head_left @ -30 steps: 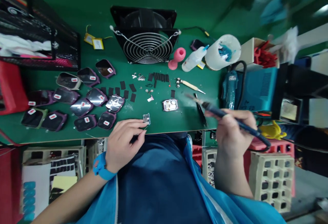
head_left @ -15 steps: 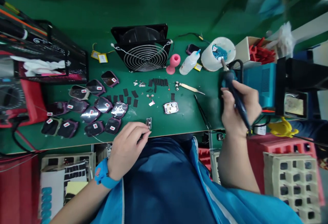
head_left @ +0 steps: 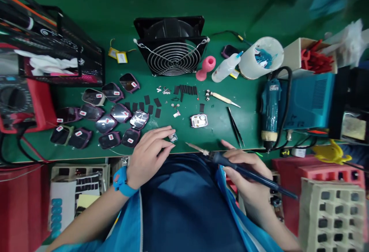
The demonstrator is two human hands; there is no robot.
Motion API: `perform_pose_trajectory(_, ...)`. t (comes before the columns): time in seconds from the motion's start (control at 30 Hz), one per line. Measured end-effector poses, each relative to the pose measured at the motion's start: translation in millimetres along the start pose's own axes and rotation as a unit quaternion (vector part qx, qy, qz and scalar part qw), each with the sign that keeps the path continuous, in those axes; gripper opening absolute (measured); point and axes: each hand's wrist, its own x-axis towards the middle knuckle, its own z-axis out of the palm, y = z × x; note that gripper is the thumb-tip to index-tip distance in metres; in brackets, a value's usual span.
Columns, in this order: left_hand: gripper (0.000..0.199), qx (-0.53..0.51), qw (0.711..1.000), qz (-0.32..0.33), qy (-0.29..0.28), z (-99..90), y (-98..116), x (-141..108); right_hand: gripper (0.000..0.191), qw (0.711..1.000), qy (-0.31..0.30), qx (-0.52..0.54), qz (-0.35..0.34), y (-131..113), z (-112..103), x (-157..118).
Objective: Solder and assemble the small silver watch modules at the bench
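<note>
My right hand (head_left: 245, 167) grips a dark blue soldering iron (head_left: 230, 161), its tip pointing left over the bench's front edge. With its fingertips, my left hand (head_left: 151, 148) holds a small circuit board (head_left: 173, 137) just left of the iron's tip. An open purple-rimmed case with white parts inside (head_left: 198, 120) lies behind the iron. Black tweezers (head_left: 235, 127) rest right of the case. Small metal parts and black strips (head_left: 188, 90) are spread farther back.
Several dark-faced watch-like units (head_left: 106, 123) cover the left of the green bench. A fan (head_left: 174, 58), pink holder (head_left: 206, 68), bottle (head_left: 226, 68) and white cup (head_left: 261, 58) stand behind. An electric screwdriver (head_left: 271, 110) hangs at the right beside a blue box (head_left: 313, 98).
My right hand has brought the soldering iron from beside the white cup to near the circuit board. The board, in my left fingertips, is turned differently. The view has shifted slightly.
</note>
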Motion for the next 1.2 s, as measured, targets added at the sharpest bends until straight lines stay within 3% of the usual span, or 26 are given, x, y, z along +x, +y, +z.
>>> perform_pose_trajectory(0.17, 0.019, 0.013, 0.998, 0.018, 0.05, 4.9, -2.0, -3.2, 0.023, 0.999, -0.033, -0.012, -0.033, 6.2, 12.1, 2.2)
perform_pose_trajectory(0.47, 0.016, 0.026, 0.998, 0.035, 0.041, 5.2, -4.3, -2.9, 0.024, 0.995, -0.061, -0.04, -0.07, 4.7, 16.2, 15.4)
perform_pose_trajectory(1.2, 0.015, 0.026, 0.998, 0.042, 0.03, 5.4, -6.2, -3.7, 0.024, 0.994, -0.069, -0.048, -0.067, -0.2, 18.8, 19.6)
